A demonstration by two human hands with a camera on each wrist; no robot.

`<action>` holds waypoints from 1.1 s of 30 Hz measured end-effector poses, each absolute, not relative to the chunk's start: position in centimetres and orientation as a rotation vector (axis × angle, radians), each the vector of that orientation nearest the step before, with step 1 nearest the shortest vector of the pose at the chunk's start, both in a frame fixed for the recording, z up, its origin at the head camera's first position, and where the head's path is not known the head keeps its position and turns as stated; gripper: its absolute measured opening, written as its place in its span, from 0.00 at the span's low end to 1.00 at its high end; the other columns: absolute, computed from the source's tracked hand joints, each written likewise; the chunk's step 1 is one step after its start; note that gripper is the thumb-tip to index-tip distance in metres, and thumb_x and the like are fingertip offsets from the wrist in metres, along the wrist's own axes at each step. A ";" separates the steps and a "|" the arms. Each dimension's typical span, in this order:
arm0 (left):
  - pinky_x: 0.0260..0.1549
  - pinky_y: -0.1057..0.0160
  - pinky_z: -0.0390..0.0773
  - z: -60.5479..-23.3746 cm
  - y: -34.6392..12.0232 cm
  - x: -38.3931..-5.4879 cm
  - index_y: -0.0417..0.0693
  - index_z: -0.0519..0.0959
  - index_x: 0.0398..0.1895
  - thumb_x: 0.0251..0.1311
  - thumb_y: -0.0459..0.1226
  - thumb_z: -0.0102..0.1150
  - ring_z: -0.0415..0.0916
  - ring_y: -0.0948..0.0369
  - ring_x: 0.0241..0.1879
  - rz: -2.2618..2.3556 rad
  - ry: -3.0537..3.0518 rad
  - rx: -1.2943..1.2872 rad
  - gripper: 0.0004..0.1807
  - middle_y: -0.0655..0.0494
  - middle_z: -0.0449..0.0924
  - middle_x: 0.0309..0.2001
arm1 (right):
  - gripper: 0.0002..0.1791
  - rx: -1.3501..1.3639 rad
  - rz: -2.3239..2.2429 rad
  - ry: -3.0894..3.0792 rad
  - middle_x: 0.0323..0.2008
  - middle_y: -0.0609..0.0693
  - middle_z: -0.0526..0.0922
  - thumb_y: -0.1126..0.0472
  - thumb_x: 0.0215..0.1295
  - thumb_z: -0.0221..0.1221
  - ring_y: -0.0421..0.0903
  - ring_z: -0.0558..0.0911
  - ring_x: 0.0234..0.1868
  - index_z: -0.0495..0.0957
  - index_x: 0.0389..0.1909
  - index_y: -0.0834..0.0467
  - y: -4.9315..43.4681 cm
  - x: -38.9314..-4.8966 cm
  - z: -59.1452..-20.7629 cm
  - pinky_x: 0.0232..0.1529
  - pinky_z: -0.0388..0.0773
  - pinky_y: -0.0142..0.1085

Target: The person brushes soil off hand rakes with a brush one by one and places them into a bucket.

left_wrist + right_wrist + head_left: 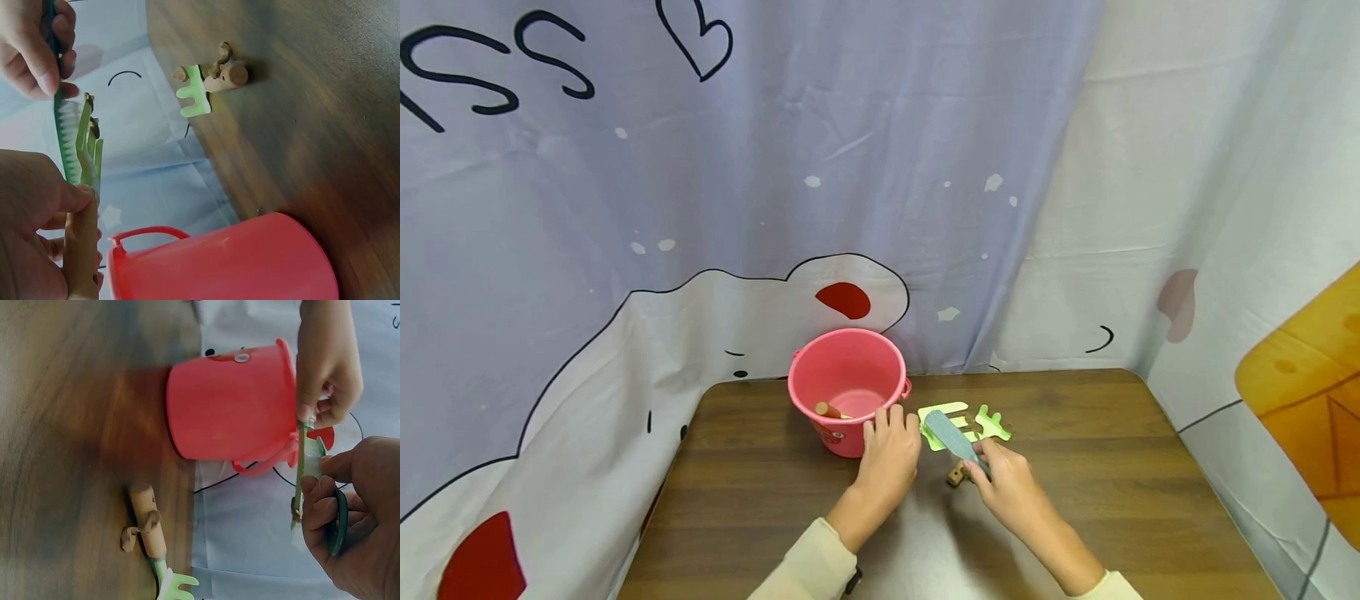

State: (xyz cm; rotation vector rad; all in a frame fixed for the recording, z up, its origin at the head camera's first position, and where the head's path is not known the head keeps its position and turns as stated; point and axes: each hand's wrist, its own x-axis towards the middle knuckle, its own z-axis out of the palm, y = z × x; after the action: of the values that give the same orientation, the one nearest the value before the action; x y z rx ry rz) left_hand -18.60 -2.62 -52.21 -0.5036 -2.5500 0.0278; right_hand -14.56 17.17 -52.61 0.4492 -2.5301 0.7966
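In my left hand (889,462) I grip the wooden handle (81,250) of a small green garden fork (84,147), its tines pointing away from the pink bucket (844,435). Brown clumps cling to the tines. My right hand (1011,487) holds a dark green brush (951,435) by its handle. Its white bristles (70,137) face the tines from close by; whether they touch I cannot tell. Below, on the table, lies a second green fork (176,586), with brown clumps (129,539) at its wooden handle (145,506).
The bucket stands at the back of the wooden table (752,500), left of both hands. A wooden handle (827,409) shows inside it. A printed curtain (940,125) hangs behind the table's far edge.
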 end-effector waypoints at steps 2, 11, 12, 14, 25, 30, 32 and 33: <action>0.31 0.58 0.63 -52.3 -2.6 -18.6 0.48 0.75 0.34 0.40 0.37 0.77 0.69 0.52 0.39 0.033 -2.537 -0.503 0.20 0.51 0.73 0.37 | 0.12 0.451 0.774 -2.525 0.28 0.53 0.84 0.69 0.55 0.74 0.42 0.81 0.27 0.79 0.35 0.63 17.0 -14.6 -52.8 0.25 0.78 0.34; 0.30 0.58 0.62 -52.2 -2.9 -18.6 0.49 0.76 0.34 0.41 0.37 0.77 0.70 0.52 0.38 0.046 -2.520 -0.494 0.19 0.52 0.73 0.36 | 0.12 0.402 0.676 -2.503 0.26 0.52 0.83 0.69 0.55 0.74 0.44 0.81 0.25 0.78 0.33 0.62 18.3 -14.8 -53.1 0.23 0.79 0.38; 0.30 0.58 0.62 -52.2 -2.9 -18.5 0.49 0.76 0.34 0.41 0.37 0.77 0.70 0.52 0.38 0.046 -2.522 -0.497 0.19 0.52 0.74 0.36 | 0.12 0.396 0.675 -2.509 0.25 0.52 0.83 0.69 0.55 0.73 0.44 0.81 0.25 0.78 0.33 0.62 18.5 -14.9 -53.1 0.23 0.79 0.38; 0.30 0.58 0.62 -52.2 -3.0 -18.5 0.49 0.76 0.34 0.43 0.37 0.76 0.70 0.52 0.38 0.048 -2.524 -0.501 0.18 0.51 0.74 0.37 | 0.11 0.393 0.683 -2.519 0.26 0.52 0.83 0.69 0.56 0.73 0.45 0.82 0.26 0.79 0.34 0.63 18.8 -14.9 -53.2 0.24 0.80 0.39; 0.31 0.58 0.63 -52.0 -3.2 -18.4 0.49 0.76 0.36 0.46 0.37 0.75 0.70 0.52 0.39 0.054 -2.556 -0.501 0.17 0.51 0.74 0.38 | 0.12 0.378 0.688 -2.503 0.30 0.59 0.86 0.69 0.57 0.73 0.53 0.87 0.29 0.78 0.35 0.64 19.6 -15.4 -53.9 0.26 0.83 0.42; 0.32 0.57 0.63 -52.2 -3.4 -18.3 0.49 0.76 0.36 0.45 0.38 0.76 0.70 0.52 0.40 0.053 -2.570 -0.507 0.17 0.51 0.75 0.39 | 0.12 0.369 0.661 -2.487 0.29 0.60 0.85 0.69 0.57 0.73 0.53 0.86 0.28 0.78 0.35 0.66 20.2 -15.6 -54.2 0.25 0.82 0.42; 0.32 0.57 0.64 -52.2 -3.5 -18.3 0.49 0.76 0.36 0.46 0.37 0.75 0.70 0.51 0.40 0.048 -2.569 -0.510 0.17 0.51 0.75 0.39 | 0.12 0.366 0.655 -2.478 0.28 0.60 0.85 0.70 0.57 0.72 0.51 0.85 0.27 0.78 0.34 0.66 20.5 -15.7 -54.2 0.23 0.82 0.41; 0.31 0.57 0.64 -52.2 -3.6 -18.3 0.49 0.76 0.36 0.46 0.37 0.75 0.71 0.51 0.40 0.048 -2.569 -0.510 0.17 0.51 0.75 0.39 | 0.12 0.361 0.652 -2.475 0.28 0.59 0.84 0.70 0.57 0.72 0.50 0.84 0.26 0.77 0.34 0.66 20.7 -15.8 -54.2 0.23 0.81 0.41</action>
State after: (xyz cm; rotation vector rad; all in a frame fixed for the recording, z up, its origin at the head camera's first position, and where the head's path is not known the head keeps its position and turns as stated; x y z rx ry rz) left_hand -18.26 -3.60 -52.24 -0.5103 -2.5686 0.0485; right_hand -15.76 20.67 -54.24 0.3607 -2.4751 0.6522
